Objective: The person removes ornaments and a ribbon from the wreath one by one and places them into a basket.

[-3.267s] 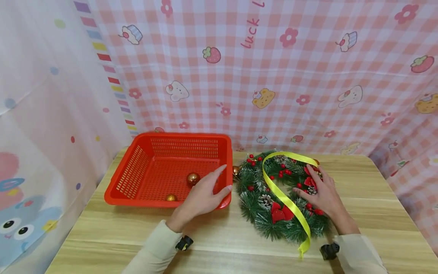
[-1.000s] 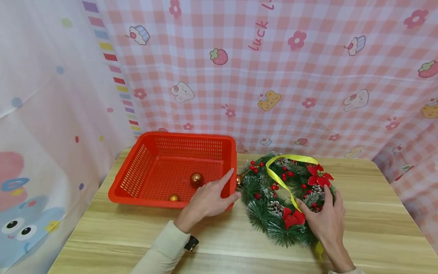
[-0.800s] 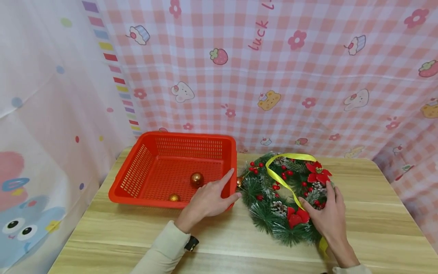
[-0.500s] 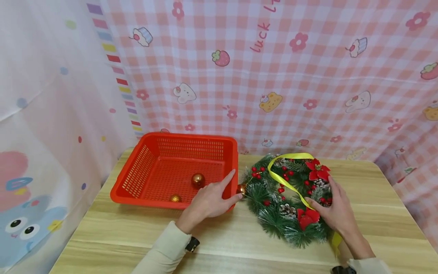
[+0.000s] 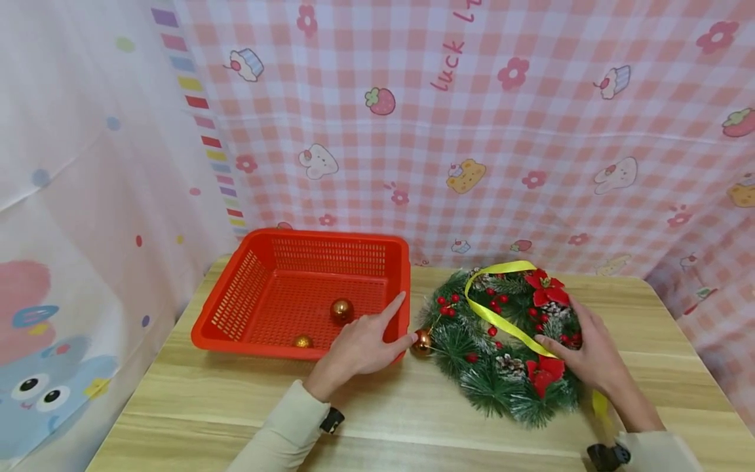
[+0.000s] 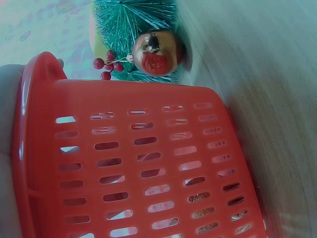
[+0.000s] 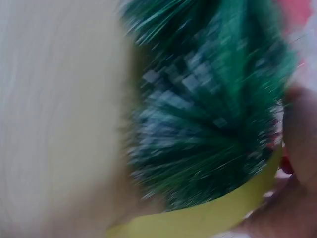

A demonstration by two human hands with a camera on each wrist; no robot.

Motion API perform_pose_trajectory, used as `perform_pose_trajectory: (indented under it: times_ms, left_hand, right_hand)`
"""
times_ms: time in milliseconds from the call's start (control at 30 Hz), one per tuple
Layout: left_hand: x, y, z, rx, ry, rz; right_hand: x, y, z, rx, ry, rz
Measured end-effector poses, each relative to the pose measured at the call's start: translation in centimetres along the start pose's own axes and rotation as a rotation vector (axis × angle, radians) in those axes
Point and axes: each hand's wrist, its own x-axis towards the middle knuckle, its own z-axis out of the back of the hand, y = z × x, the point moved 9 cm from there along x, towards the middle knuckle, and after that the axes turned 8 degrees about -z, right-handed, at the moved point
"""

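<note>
A green wreath (image 5: pixel 489 387) with red berries, pine cones and red flowers lies flat on the table. My right hand (image 5: pixel 590 347) grips its right side, thumb on top over a yellow ribbon (image 5: pixel 501 321) and fingers along the outer edge. In the right wrist view the wreath (image 7: pixel 198 129) is blurred. A shiny copper ball (image 5: pixel 421 342) hangs at the wreath's left, beside the basket. My left hand (image 5: pixel 362 344) rests with straight fingers on the right rim of a red plastic basket (image 5: pixel 253 347). Inside are a copper ball (image 5: pixel 341 311) and a smaller gold glitter ball (image 5: pixel 303 341).
The wooden table (image 5: pixel 366 426) has its right edge beyond the wreath. A pink checked curtain (image 5: pixel 448 131) hangs behind it, and a white patterned curtain (image 5: pixel 77 196) stands at the left.
My right hand has come to grip the wreath and turned it counterclockwise; the copper ball at its left has swung toward me. My left hand has settled on the basket rim and stays there.
</note>
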Motion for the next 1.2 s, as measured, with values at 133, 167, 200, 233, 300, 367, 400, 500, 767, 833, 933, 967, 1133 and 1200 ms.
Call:
perform_pose_trajectory:
  times_ms: [133, 167, 200, 233, 300, 367, 400, 500, 767, 833, 933, 967, 1133, 1200]
  left_hand:
    - [0.1, 0.0, 0.0, 0.010, -0.001, -0.003]
    - [0.1, 0.0, 0.0, 0.010, -0.002, -0.002]
    - [0.1, 0.0, 0.0, 0.012, -0.001, -0.001]
    - [0.1, 0.0, 0.1, 0.012, 0.000, 0.002]
    - [0.0, 0.0, 0.1, 0.012, 0.002, 0.007]
    - [0.0, 0.0, 0.2, 0.009, 0.003, 0.008]
    - [0.0, 0.0, 0.2, 0.009, 0.004, 0.007]
    - [0.1, -0.1, 0.2, 0.007, 0.002, 0.003]
    - [0.0, -0.1, -0.1, -0.004, 0.008, -0.005]
    - [0.0, -0.2, -0.1, -0.008, 0.008, -0.010]
    - [0.0, -0.2, 0.0, -0.006, 0.003, -0.011]
    - [0.0, -0.2, 0.0, -0.007, -0.002, -0.011]
    - [0.0, -0.1, 0.1, -0.005, -0.008, -0.016]
    - [0.0, -0.1, 0.0, -0.007, -0.006, -0.019]
  right_hand:
    - [-1.2, 0.7, 1.2, 0.022, -0.081, -0.072]
    - [-1.6, 0.7, 1.4, 0.031, -0.101, -0.118]
    - [-2.1, 0.8, 1.6, 0.038, -0.123, -0.167]
    - [-2.7, 0.9, 1.7, 0.040, -0.142, -0.221]
    - [-3.7, 1.2, 1.4, 0.055, -0.159, -0.322]
    - [-4.6, 1.6, 0.7, 0.062, -0.154, -0.389]
    - [-4.8, 1.9, 0.2, 0.068, -0.144, -0.411]
    - [-5.2, 2.5, -1.3, 0.107, -0.104, -0.449]
    - [-4.7, 3.0, -3.8, 0.148, -0.081, -0.511]
    - [-4.5, 2.8, -4.1, 0.138, -0.087, -0.528]
    - [-4.1, 2.5, -4.4, 0.100, -0.082, -0.532]
    - [-4.0, 2.5, -4.4, 0.091, -0.081, -0.528]
    - [-3.3, 1.8, -4.6, 0.045, -0.061, -0.503]
    - [-3.0, 1.5, -4.7, 0.042, -0.048, -0.491]
